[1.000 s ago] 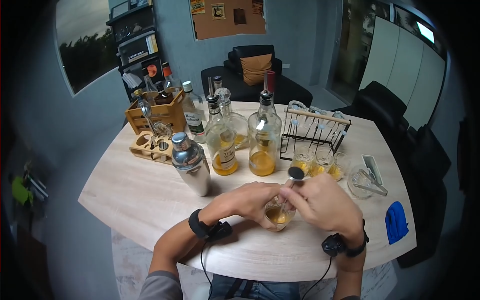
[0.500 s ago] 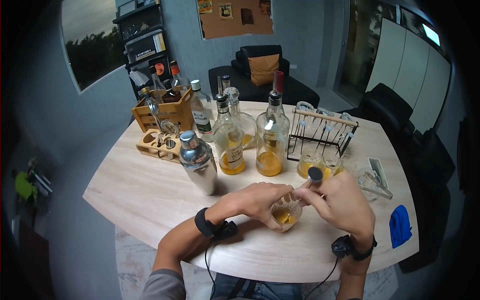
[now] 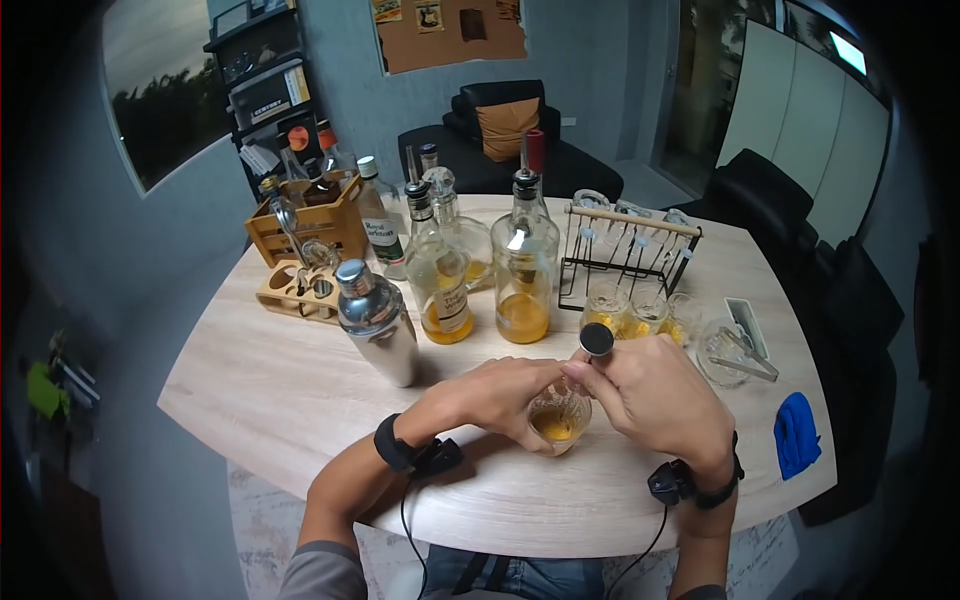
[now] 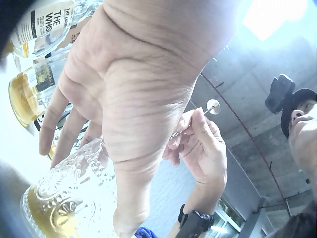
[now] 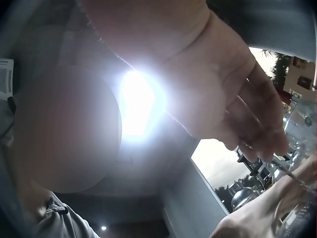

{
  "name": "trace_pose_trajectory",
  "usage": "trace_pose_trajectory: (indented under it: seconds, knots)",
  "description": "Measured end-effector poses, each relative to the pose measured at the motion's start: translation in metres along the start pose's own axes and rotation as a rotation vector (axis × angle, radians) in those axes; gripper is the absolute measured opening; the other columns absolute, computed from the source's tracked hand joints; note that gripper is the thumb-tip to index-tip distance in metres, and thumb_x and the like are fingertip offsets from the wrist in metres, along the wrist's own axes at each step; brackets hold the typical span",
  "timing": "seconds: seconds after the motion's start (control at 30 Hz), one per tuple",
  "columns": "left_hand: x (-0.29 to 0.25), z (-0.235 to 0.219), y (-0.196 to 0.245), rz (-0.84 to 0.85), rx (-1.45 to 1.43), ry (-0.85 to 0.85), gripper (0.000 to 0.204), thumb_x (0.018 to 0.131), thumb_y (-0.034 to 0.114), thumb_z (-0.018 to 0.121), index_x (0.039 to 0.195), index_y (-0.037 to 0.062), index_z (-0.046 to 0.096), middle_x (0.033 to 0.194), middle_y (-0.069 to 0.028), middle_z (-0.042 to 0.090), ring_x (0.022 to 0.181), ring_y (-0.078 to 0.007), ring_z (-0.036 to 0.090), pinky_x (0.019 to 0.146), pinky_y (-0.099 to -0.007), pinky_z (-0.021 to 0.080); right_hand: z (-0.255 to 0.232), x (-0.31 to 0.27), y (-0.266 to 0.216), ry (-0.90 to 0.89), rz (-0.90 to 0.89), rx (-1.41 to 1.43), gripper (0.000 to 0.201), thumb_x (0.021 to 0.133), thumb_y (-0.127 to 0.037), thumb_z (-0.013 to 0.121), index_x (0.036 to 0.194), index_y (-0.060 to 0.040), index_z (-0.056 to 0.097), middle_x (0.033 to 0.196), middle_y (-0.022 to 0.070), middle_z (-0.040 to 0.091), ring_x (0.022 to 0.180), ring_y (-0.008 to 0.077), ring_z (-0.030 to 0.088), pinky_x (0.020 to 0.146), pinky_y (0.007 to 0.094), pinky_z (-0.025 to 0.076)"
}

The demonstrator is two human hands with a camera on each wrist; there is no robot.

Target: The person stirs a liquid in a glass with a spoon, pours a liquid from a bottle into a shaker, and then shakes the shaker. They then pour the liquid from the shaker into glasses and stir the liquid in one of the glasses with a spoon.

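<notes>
Toward six o'clock, a patterned clear glass is gripped by left fingers, a disc-topped silver stirrer pinched by right fingers, apparently for stirring, steady turning needed next.

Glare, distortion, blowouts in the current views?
Head: white panels bow fisheye-style, corners dark; left wrist: overexposed, the patterned glass partly washed out; right wrist: bright light flares beside the shaded right hand, large round patch at left blurred.

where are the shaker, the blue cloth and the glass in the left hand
Shaker [image 3: 379, 332]: head view, on its body
Blue cloth [image 3: 796, 437]: head view, its middle
Held glass [image 3: 574, 424]: head view, its side wall
</notes>
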State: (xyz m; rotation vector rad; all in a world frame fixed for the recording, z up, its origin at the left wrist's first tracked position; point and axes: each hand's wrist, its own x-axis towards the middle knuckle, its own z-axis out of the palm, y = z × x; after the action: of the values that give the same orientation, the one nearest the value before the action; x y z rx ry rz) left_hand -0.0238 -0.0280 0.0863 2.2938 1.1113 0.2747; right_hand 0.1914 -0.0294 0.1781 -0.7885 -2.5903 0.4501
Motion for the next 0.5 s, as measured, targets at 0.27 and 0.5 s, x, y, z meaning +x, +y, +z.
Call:
trace_pose_trajectory:
  seconds: [0.27,0.5]
  knots:
    - [-0.002,-0.001,0.002,0.017,-0.154,0.025,0.064,0.065,0.042,0.089,0.111,0.0068,0.062,0.098,-0.0135,0.069,0.095,-0.0346,0.067,0.08,-0.0425,0.052,0.007,0.001,-0.008,-0.04,-0.158,0.08,0.04,0.104,-0.025,0.052,0.079,0.0022,0.068,0.069,0.0207,0.064,0.067,0.0389,0.065,0.066,0.0452,0.052]
    - [0.0,0.006,-0.005,0.137,-0.001,0.151,0.073,0.066,0.042,0.089,0.121,0.0046,0.059,0.103,-0.017,0.068,0.098,-0.0363,0.068,0.085,-0.0452,0.053,0.002,0.001,0.004,0.026,-0.023,-0.062,0.038,0.104,-0.025,0.051,0.083,0.0024,0.068,0.068,0.0209,0.064,0.068,0.0396,0.066,0.064,0.0458,0.053]
